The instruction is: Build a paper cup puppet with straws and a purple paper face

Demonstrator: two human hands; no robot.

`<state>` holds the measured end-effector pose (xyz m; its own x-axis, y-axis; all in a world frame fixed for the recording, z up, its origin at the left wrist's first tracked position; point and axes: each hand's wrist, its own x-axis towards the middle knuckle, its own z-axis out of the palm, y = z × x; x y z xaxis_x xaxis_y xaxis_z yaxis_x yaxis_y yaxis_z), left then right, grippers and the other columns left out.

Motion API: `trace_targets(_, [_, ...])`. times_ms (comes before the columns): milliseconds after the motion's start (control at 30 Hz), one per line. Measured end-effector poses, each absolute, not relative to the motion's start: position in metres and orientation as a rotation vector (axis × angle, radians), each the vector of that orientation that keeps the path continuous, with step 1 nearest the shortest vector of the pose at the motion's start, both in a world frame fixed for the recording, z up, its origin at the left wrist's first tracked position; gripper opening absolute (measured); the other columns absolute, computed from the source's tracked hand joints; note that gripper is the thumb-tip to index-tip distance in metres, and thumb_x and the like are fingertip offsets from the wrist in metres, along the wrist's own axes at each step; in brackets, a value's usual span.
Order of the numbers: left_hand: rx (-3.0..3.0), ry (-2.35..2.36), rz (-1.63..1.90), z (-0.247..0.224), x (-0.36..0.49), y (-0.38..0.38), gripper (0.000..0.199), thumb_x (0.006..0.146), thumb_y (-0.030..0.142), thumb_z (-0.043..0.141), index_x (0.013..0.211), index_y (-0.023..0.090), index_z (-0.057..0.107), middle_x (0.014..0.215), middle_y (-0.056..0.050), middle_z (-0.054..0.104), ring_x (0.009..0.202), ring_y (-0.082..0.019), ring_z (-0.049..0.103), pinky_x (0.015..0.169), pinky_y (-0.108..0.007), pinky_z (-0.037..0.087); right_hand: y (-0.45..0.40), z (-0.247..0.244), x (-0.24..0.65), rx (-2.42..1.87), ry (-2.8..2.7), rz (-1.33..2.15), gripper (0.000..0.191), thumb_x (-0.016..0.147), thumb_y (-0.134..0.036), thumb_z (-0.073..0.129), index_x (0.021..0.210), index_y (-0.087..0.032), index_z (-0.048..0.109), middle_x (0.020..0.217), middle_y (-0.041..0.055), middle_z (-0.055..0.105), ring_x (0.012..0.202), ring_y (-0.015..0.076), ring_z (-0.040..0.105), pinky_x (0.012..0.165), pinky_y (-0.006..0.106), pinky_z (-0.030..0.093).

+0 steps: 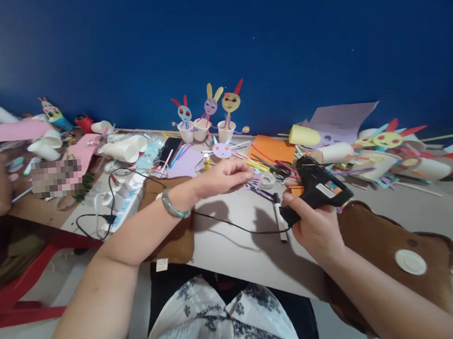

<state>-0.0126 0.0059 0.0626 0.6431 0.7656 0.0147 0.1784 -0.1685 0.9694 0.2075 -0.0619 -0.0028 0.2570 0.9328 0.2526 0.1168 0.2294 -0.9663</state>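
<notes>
My right hand (pixel 317 227) is wrapped round the handle of a black glue gun (pixel 317 183), held above the table at right of centre. A black cord runs from its handle leftward across the table. My left hand (pixel 227 177), with a bracelet on the wrist, hovers over the middle of the table, its fingers closed together; what they hold, if anything, is too small to make out. Just beyond it lie a roll of clear tape (pixel 267 180) and a round purple paper face (pixel 222 150). Black scissors (pixel 280 171) rest between the two hands.
Three paper rabbit figures stand in white cups (pixel 226 132) by the blue wall. A white power strip (pixel 125 201) sits at left. Brown padded pieces (pixel 390 250) lie near the front edge. Paper cups and more figures crowd the right. Part of another person shows at far left.
</notes>
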Motion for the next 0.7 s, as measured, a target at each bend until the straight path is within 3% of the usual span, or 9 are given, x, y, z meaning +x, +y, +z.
trace_targets(133, [1.147, 0.603, 0.494, 0.051, -0.001, -0.014, 0.027, 0.087, 0.036, 0.07, 0.083, 0.015, 0.054, 0.072, 0.003, 0.05, 0.061, -0.006, 0.048, 0.056, -0.022, 0.033, -0.062, -0.01, 0.208, -1.195, -1.199, 0.889, 0.032, 0.077, -0.045, 0.082, 0.102, -0.027, 0.076, 0.077, 0.0019, 0.068, 0.07, 0.02, 0.064, 0.061, 0.033, 0.055])
trace_targets(267, [1.034, 0.547, 0.387, 0.036, 0.008, -0.018, 0.041, 0.073, 0.045, 0.084, 0.082, 0.014, 0.058, 0.073, 0.002, 0.054, 0.06, -0.005, 0.049, 0.051, -0.02, 0.031, -0.06, -0.009, 0.208, -1.112, -1.246, 1.007, 0.036, 0.075, -0.049, 0.082, 0.102, -0.026, 0.076, 0.089, 0.0042, 0.075, 0.08, 0.0228, 0.072, 0.074, 0.038, 0.061])
trace_targets(400, [1.013, 0.53, 0.311, 0.023, 0.011, -0.016, 0.046, 0.071, 0.049, 0.086, 0.083, 0.012, 0.061, 0.068, 0.002, 0.054, 0.058, -0.006, 0.049, 0.048, -0.019, 0.028, -0.058, -0.005, 0.211, -1.092, -1.435, 1.097, 0.034, 0.079, -0.05, 0.079, 0.101, -0.023, 0.076, 0.093, 0.0064, 0.078, 0.087, 0.0255, 0.075, 0.083, 0.041, 0.063])
trace_targets(700, [0.865, 0.509, 0.269, 0.009, 0.008, -0.012, 0.041, 0.068, 0.037, 0.089, 0.083, 0.012, 0.06, 0.065, 0.0, 0.059, 0.056, -0.008, 0.052, 0.047, -0.019, 0.03, -0.053, -0.023, 0.217, -1.058, -1.543, 1.148, 0.025, 0.085, -0.046, 0.075, 0.098, -0.025, 0.073, 0.091, 0.0025, 0.076, 0.088, 0.0218, 0.074, 0.086, 0.039, 0.062])
